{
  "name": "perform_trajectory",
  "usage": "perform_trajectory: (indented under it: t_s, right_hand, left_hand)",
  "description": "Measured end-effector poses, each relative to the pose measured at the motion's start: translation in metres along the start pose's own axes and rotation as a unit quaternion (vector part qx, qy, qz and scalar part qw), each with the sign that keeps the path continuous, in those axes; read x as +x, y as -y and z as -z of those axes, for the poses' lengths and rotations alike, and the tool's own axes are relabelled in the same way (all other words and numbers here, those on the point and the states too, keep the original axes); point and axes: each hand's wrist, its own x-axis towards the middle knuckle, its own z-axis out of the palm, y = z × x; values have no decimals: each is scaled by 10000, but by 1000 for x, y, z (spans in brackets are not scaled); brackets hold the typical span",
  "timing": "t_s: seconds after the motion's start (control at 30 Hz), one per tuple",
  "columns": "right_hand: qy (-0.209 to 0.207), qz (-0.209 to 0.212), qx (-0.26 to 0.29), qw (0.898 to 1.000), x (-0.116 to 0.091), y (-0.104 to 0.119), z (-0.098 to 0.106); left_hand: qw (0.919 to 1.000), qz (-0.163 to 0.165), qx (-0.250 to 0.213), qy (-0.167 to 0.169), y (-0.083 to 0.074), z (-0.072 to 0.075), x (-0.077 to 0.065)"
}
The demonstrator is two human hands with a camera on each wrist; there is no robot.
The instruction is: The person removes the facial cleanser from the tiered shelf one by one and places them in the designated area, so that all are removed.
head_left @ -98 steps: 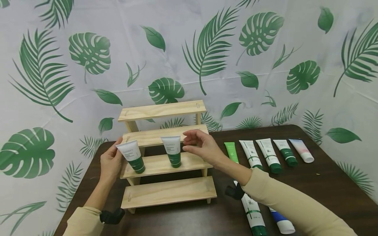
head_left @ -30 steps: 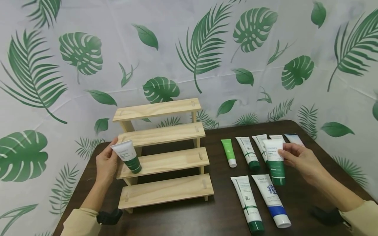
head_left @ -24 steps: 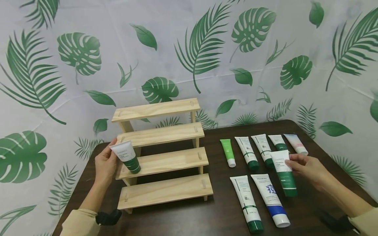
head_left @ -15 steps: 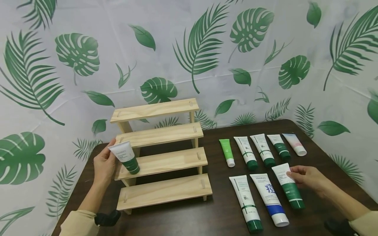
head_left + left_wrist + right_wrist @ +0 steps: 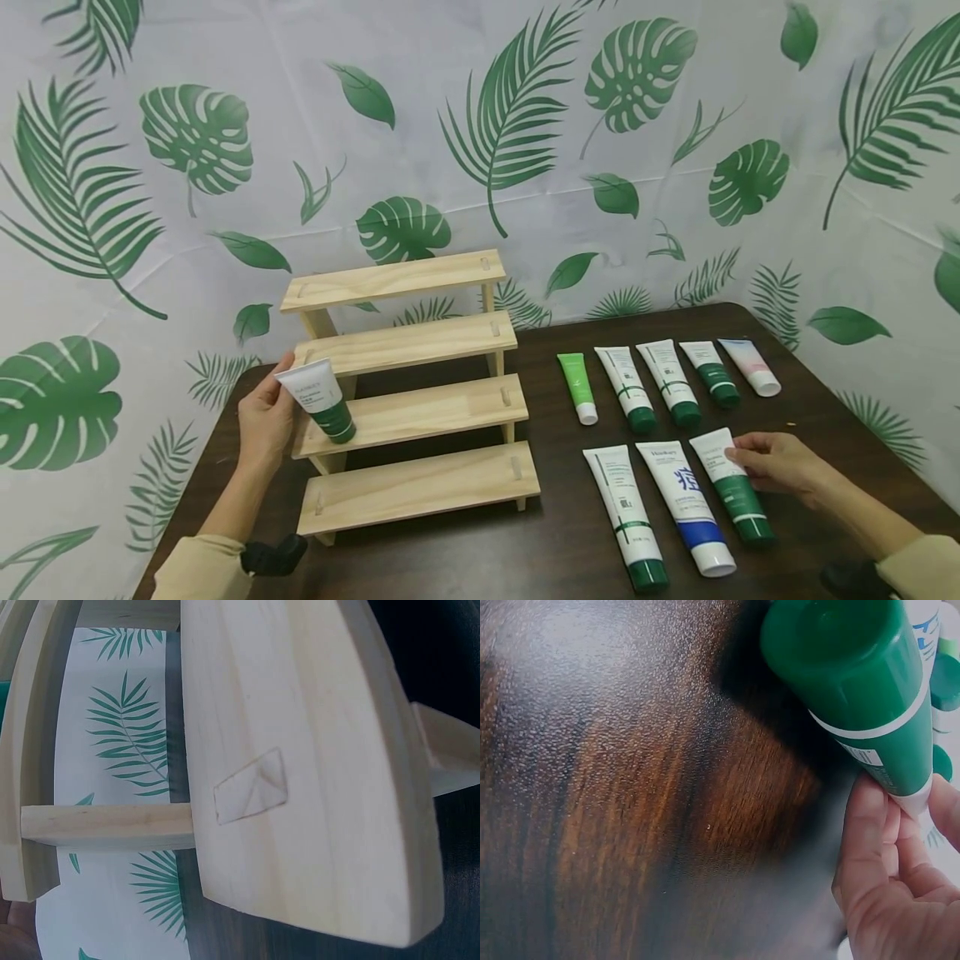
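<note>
On the left end of the wooden stand's second step (image 5: 420, 417), a small white-and-green tube (image 5: 322, 400) stands cap down, leaning left. My left hand (image 5: 266, 417) holds it from the left by its upper edge, its fingertips partly hidden behind it. The left wrist view shows only a bit of this hand (image 5: 16, 930) at the lower left corner. At the table's right, my right hand (image 5: 783, 467) pinches the upper right edge of another white-and-green tube (image 5: 735, 487). That tube lies low over the table, cap toward me, right of a white-and-blue tube (image 5: 686, 504).
A long white tube (image 5: 624, 512) lies left of the blue one. Behind them runs a row with a bright green tube (image 5: 577, 387), several white-and-green tubes (image 5: 667, 379) and a pink-and-blue tube (image 5: 750, 367). A leaf-print cloth (image 5: 525, 167) hangs behind the dark table (image 5: 450, 558).
The right hand has carried the second tube from the stand to the front row on the right and lowered it beside the blue one. My left hand keeps its place.
</note>
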Motion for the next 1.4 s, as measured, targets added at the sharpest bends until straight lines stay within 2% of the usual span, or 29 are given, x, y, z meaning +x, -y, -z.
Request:
perform_trajectory:
  t_s: [0.8, 1.17, 1.3, 1.4]
  right_hand:
    - [-4, -131, -145, 9998, 3, 2, 0]
    - [-226, 252, -271, 9991, 2, 0, 6]
    - [-618, 566, -304, 9960, 1, 10, 8]
    - [-1009, 1051, -460, 9883, 1, 25, 7]
  left_hand:
    - [9999, -31, -77, 77, 1, 0, 2]
    - [9998, -35, -204, 61, 1, 0, 2]
    - [9998, -5, -196, 85, 1, 0, 2]
    - [9998, 17, -159, 85, 2, 0, 2]
